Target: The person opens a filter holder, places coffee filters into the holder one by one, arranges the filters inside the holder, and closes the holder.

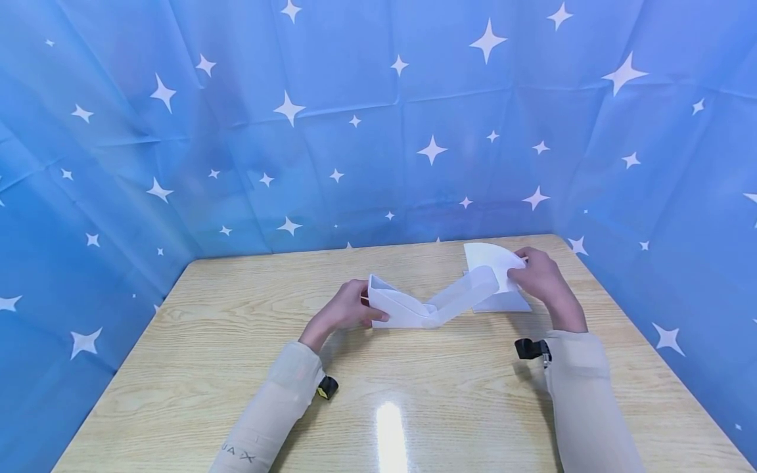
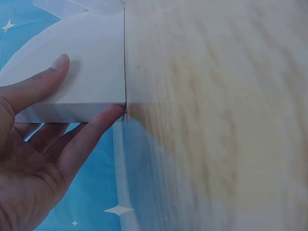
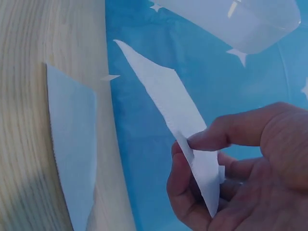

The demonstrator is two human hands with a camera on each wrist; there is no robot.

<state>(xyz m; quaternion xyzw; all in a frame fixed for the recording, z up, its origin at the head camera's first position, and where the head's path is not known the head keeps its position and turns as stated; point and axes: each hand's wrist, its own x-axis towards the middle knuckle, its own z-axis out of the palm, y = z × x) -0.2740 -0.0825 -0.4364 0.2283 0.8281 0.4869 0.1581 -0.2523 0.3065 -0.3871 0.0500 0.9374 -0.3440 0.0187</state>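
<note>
The left hand (image 1: 349,305) grips the end of a white box (image 1: 399,312) on the tabletop (image 1: 266,295), thumb and fingers on opposite sides. The right hand (image 1: 538,277) pinches a white sheet (image 1: 503,259), raised above another white piece (image 1: 503,303) on the tabletop. A translucent plastic piece (image 1: 458,299) slants up rightward from the box.

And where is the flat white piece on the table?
In the head view, the flat white piece lies on the table, right of centre, partly hidden by the white sheet in the right hand.
</note>
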